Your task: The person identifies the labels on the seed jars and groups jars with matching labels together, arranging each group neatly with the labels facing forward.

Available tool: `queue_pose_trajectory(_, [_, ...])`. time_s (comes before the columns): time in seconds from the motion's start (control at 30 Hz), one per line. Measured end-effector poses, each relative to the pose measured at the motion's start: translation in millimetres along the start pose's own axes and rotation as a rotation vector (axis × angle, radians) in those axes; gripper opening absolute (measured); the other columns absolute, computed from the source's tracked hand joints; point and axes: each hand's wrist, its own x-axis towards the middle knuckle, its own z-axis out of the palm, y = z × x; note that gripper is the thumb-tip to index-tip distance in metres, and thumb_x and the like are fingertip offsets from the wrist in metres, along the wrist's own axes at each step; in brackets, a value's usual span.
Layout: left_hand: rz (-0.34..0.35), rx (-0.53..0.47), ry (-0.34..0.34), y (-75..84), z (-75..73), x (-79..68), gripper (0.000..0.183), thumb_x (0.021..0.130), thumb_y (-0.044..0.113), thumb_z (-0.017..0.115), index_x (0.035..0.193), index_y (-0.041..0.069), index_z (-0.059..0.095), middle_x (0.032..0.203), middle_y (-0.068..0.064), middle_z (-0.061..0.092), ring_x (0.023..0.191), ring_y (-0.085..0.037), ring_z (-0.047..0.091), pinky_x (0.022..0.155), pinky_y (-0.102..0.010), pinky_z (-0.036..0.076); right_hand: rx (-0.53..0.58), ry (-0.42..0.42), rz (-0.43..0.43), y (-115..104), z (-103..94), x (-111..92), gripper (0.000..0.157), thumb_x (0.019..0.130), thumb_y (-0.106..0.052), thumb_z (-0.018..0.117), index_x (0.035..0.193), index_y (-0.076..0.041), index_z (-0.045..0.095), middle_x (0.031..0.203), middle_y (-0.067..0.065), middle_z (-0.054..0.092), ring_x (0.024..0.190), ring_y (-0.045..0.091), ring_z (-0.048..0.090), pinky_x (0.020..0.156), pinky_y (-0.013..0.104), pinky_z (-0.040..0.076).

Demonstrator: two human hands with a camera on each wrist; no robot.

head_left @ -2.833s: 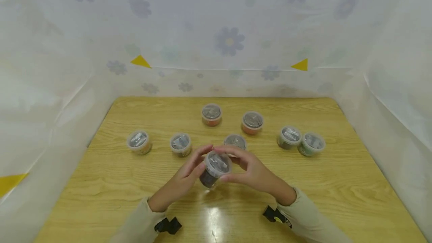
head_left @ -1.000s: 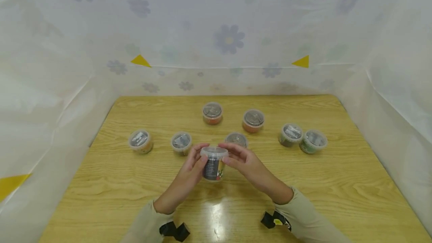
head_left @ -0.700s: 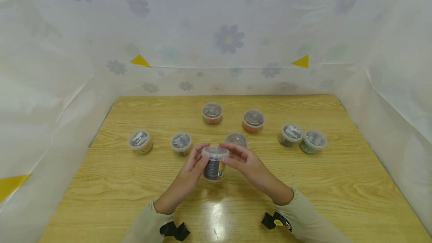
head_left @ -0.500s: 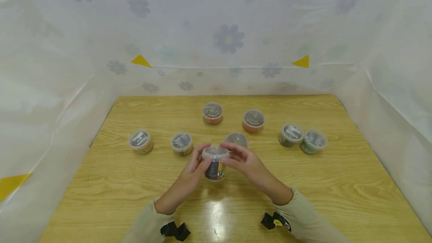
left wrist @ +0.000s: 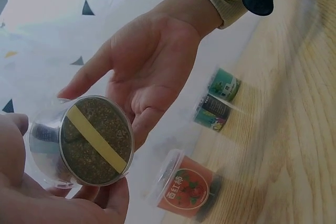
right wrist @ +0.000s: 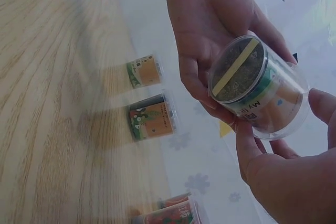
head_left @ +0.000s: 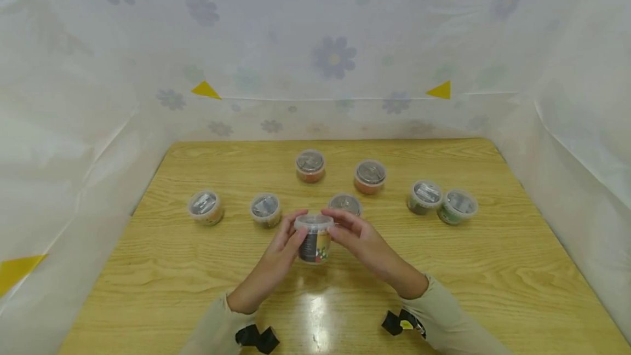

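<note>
Both hands hold a clear plastic tub with a dark and orange label, raised above the wooden table. My left hand grips its left side near the rim, thumb toward me. On the other side my right hand grips it with curled fingers and thumb. In the left wrist view the tub's base shows brown-green granules with a yellow strip across. The right wrist view shows the tub's label, partly covered by fingers. Just behind the hands stands another lidded tub, partly hidden.
Two orange-red tubs stand farther back. At the right are a dark green tub and a green tub, close together. Two more tubs stand at the left. White flowered sheeting encloses the table.
Since the oldest frame, the hands have brought the tilted tub more upright, its label now facing me. In the last half second it has turned leftward, exposing more of the orange part.
</note>
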Motion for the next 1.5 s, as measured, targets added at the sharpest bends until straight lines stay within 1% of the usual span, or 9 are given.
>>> queue_pose_trajectory(0.2, [-0.012, 0.068, 0.016, -2.3, -1.6, 1.6, 0.042, 0.103, 0.029, 0.034, 0.141, 0.015, 0.025, 0.139, -0.016, 0.037, 0.124, -0.027, 0.038, 0.099, -0.039, 0.036, 0.007, 0.011, 0.01, 2.6, -1.6, -0.2, 0.045, 0.095, -0.018, 0.055, 0.136, -0.005, 0.043, 0.135, 0.014, 0.044, 0.117, 0.024, 0.048, 0.096, 0.033, 0.041])
queue_pose_trajectory(0.4, [-0.021, 0.082, 0.046, -4.2, -2.6, 2.0, 0.042, 0.103, 0.031, 0.033, 0.14, 0.014, 0.028, 0.139, -0.015, 0.036, 0.127, -0.027, 0.035, 0.104, -0.043, 0.03, 0.008, 0.023, 0.006, 5.0, -3.9, -0.9, 0.044, 0.095, -0.017, 0.055, 0.136, -0.003, 0.043, 0.137, 0.013, 0.042, 0.117, 0.024, 0.049, 0.096, 0.034, 0.042])
queue_pose_trajectory(0.57, [-0.017, 0.049, 0.035, -3.9, -2.2, 2.3, 0.044, 0.103, 0.031, 0.032, 0.139, 0.006, 0.027, 0.134, -0.019, 0.038, 0.124, -0.029, 0.038, 0.102, -0.041, 0.033, 0.01, 0.028, 0.013, 6.2, -4.5, -0.4, 0.045, 0.094, -0.018, 0.056, 0.135, -0.002, 0.043, 0.135, 0.015, 0.043, 0.115, 0.025, 0.05, 0.096, 0.038, 0.042])
queue_pose_trajectory(0.67, [-0.03, 0.046, 0.025, -3.2, -1.4, 1.7, 0.046, 0.103, 0.03, 0.032, 0.14, 0.004, 0.025, 0.134, -0.019, 0.038, 0.123, -0.029, 0.039, 0.101, -0.039, 0.034, 0.011, 0.033, 0.019, 7.0, -4.0, 0.0, 0.047, 0.093, -0.017, 0.058, 0.135, -0.002, 0.043, 0.134, 0.015, 0.044, 0.113, 0.025, 0.051, 0.095, 0.037, 0.043])
queue_pose_trajectory(0.83, [-0.066, 0.072, 0.021, -5.0, -1.0, 0.9, 0.045, 0.102, 0.025, 0.038, 0.14, 0.007, 0.024, 0.138, -0.017, 0.037, 0.124, -0.026, 0.037, 0.101, -0.037, 0.033, -0.01, 0.029, 0.025, 8.9, -2.5, 0.3, 0.047, 0.092, -0.016, 0.06, 0.134, -0.003, 0.044, 0.135, 0.013, 0.043, 0.115, 0.025, 0.049, 0.094, 0.033, 0.043])
queue_pose_trajectory(0.97, [-0.088, 0.065, 0.023, -8.1, -1.0, 0.4, 0.045, 0.101, 0.023, 0.041, 0.141, 0.009, 0.025, 0.136, -0.016, 0.039, 0.12, -0.024, 0.041, 0.097, -0.034, 0.037, -0.018, 0.012, 0.045, 9.3, -1.4, -0.6, 0.048, 0.092, -0.017, 0.059, 0.135, -0.003, 0.042, 0.135, 0.014, 0.043, 0.119, 0.025, 0.046, 0.095, 0.032, 0.042])
queue_pose_trajectory(1.17, [-0.087, 0.092, 0.036, -11.7, -0.8, 1.2, 0.046, 0.101, 0.024, 0.042, 0.141, 0.009, 0.026, 0.131, -0.015, 0.043, 0.113, -0.022, 0.045, 0.091, -0.03, 0.041, -0.026, 0.007, 0.059, 7.4, -1.4, -2.5, 0.049, 0.093, -0.02, 0.058, 0.136, -0.005, 0.041, 0.138, 0.014, 0.042, 0.122, 0.027, 0.044, 0.096, 0.034, 0.041])
queue_pose_trajectory(1.3, [-0.086, 0.105, 0.032, -12.2, -1.2, 1.6, 0.047, 0.101, 0.023, 0.04, 0.142, 0.007, 0.024, 0.131, -0.016, 0.043, 0.113, -0.022, 0.045, 0.091, -0.03, 0.041, -0.033, -0.005, 0.043, 7.4, -2.4, -3.2, 0.048, 0.095, -0.02, 0.056, 0.137, -0.003, 0.041, 0.139, 0.013, 0.04, 0.124, 0.026, 0.042, 0.097, 0.034, 0.041])
queue_pose_trajectory(1.5, [-0.097, 0.124, 0.064, -11.8, -1.2, 0.9, 0.046, 0.101, 0.026, 0.041, 0.142, 0.01, 0.026, 0.131, -0.015, 0.04, 0.11, -0.026, 0.047, 0.084, -0.033, 0.045, 0.005, -0.002, 0.023, 9.8, -4.3, -3.3, 0.047, 0.095, -0.018, 0.055, 0.135, 0.001, 0.041, 0.137, 0.017, 0.041, 0.118, 0.025, 0.047, 0.097, 0.035, 0.041])
